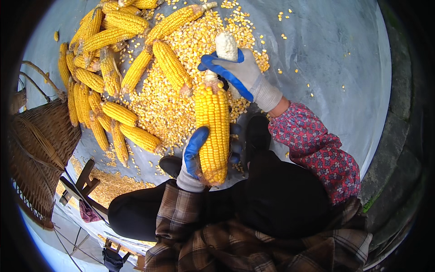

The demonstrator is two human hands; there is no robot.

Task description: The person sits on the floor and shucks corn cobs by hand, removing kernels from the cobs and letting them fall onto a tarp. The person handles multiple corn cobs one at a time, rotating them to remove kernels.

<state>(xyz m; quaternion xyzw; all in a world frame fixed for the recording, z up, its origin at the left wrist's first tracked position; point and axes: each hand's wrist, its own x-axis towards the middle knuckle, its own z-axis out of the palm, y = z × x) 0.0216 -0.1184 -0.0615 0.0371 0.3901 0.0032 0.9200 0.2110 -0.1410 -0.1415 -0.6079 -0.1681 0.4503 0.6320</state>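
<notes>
My left hand (195,153), in a grey work glove with blue coating, grips the lower part of a full yellow corn ear (212,132) held upright in view. My right hand (238,71), gloved the same way, is closed around a bare whitish corn cob (226,46) at the ear's upper end. Some kernels there stand loose on the ear. Beneath both hands lies a heap of loose corn kernels (159,108). One whole ear (171,64) rests on the heap, just left of my right hand. The lower part of the cob is partly hidden behind my glove.
More unshelled ears (108,39) are piled at the upper left on a grey plastic sheet (323,61). A woven bamboo basket (44,136) stands at the left, near a wooden stool or frame (83,183). Paving stones (390,146) border the sheet at right. My knees and shoes are close below.
</notes>
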